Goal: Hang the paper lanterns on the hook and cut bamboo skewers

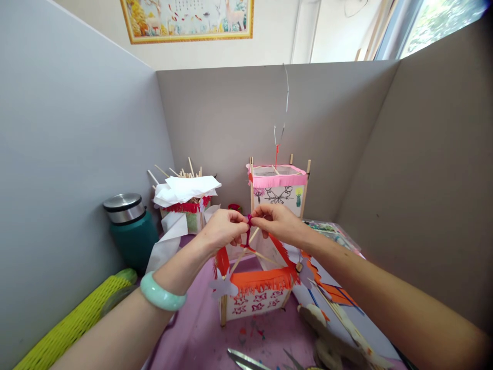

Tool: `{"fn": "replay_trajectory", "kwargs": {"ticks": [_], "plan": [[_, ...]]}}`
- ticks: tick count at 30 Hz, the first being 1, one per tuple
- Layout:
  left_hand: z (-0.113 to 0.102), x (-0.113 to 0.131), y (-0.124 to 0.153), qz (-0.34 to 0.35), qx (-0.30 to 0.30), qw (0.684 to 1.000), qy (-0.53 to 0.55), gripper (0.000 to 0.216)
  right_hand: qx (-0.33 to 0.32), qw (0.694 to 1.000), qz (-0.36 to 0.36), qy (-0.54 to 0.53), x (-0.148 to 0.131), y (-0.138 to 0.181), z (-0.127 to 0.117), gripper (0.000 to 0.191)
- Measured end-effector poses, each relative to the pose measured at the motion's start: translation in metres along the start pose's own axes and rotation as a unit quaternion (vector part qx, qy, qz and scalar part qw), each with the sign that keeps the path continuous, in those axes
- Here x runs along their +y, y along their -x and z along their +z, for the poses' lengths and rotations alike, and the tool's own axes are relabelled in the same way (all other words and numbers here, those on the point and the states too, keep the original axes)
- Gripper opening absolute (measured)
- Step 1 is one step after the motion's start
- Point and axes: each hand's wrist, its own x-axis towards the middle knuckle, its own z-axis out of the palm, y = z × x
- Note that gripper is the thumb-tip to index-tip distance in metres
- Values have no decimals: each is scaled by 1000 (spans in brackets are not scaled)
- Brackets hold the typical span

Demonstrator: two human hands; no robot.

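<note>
My left hand and my right hand meet above a paper lantern, each with thumb and fingers pinched on a dark magenta cord. The cord runs down to where thin sticks cross at the top of the lantern. This paper lantern has a wooden-stick frame, white sides with drawn red stars and an orange fringed paper border. A pale lilac paper shape sits at its front left corner. My fingers hide part of the cord's upper end.
Behind stands a pink-trimmed lantern with a wire hook. At left are a teal flask, a lantern holding sticks under white paper and a green woven item. Scissors lie in front; grey partitions enclose the table.
</note>
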Motion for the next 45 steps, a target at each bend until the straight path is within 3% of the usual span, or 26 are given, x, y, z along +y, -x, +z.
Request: {"fn": "replay_trajectory", "kwargs": {"ticks": [4,12,21,27,31,36,41,45], "plan": [[0,0,0,9,14,1000,-4,5,-53,999,6,0,9,-1,3,11],[-2,-7,-1,13,22,999,-22,4,-36,999,7,-40,14,0,6,7],[-8,-9,0,-64,-79,989,105,7,-26,1000,2,-8,10,1,2,10],[-9,-10,-2,-29,-33,997,62,7,-67,997,13,-46,5,1,0,11],[-7,-7,-1,-8,-12,1000,19,4,-32,999,-6,-39,8,-1,4,6],[-7,-7,0,-10,-38,999,-2,2,21,999,-42,8,12,-1,8,7],[-8,-9,0,-39,-34,997,65,7,-28,992,16,-119,12,-2,6,4],[-7,-7,1,-13,-2,1000,24,3,-66,969,67,-226,13,-3,8,3]]}}
